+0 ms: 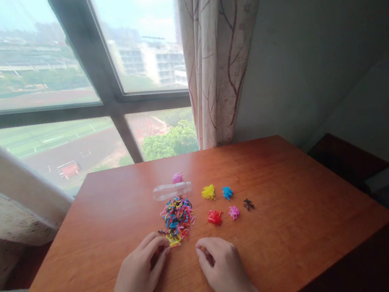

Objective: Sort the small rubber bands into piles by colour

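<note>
A mixed heap of small coloured rubber bands [177,213] lies on the wooden table. At its near left edge, my left hand [143,264] has thumb and fingertips drawn together on a yellow rubber band [174,243]. To the right of the heap, my right hand [222,262] is closed in a pinch just above the tabletop; anything between its fingertips is too small to make out. Sorted by colour, separate piles sit farther right: yellow bands [208,192], blue bands [227,192], red bands [214,217], pink bands [234,212] and black bands [248,204].
Behind the heap lies a clear plastic bag or tube [172,190], with a pink-purple item [177,177] beyond it. The table [295,228] ends in front of a window [112,104]. A patterned curtain [219,58] hangs at the back, beside a grey wall.
</note>
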`<action>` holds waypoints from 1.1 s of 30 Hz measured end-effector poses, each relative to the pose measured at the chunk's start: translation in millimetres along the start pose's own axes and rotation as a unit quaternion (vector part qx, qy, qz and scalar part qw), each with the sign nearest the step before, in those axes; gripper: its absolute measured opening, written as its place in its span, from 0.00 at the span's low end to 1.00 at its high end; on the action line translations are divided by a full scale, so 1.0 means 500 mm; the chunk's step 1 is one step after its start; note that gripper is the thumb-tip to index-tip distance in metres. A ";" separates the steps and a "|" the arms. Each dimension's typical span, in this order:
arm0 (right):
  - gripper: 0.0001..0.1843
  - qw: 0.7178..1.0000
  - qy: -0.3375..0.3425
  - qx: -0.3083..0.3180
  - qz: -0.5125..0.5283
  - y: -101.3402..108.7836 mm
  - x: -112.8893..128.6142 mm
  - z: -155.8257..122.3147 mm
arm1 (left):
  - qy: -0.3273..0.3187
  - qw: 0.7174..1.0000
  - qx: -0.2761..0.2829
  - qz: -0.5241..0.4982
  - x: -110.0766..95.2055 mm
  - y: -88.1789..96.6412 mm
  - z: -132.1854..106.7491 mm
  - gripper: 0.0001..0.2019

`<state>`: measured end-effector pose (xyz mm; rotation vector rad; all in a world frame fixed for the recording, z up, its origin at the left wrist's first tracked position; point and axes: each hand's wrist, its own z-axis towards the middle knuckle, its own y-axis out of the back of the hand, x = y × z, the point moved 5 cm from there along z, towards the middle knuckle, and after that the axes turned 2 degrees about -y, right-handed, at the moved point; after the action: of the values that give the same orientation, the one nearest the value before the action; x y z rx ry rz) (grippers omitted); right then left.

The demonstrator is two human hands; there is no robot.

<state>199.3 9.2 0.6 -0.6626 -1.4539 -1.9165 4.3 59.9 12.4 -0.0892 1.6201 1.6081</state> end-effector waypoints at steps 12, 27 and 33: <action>0.09 1.000 0.012 0.005 -0.025 -0.002 0.006 0.001 | -0.063 0.997 0.030 0.034 -0.112 -0.020 0.086 0.10; 0.10 0.999 0.023 0.000 -0.048 -0.001 0.010 0.003 | -0.136 0.973 0.103 0.156 -0.163 -0.071 0.226 0.08; 0.10 0.999 0.013 0.012 -0.044 0.001 0.011 0.002 | -0.090 0.984 0.041 0.148 -0.131 -0.004 0.174 0.10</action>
<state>195.6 9.0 5.1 -0.5689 -1.5093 -1.9639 90.7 102.1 63.3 0.3460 1.6104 1.7107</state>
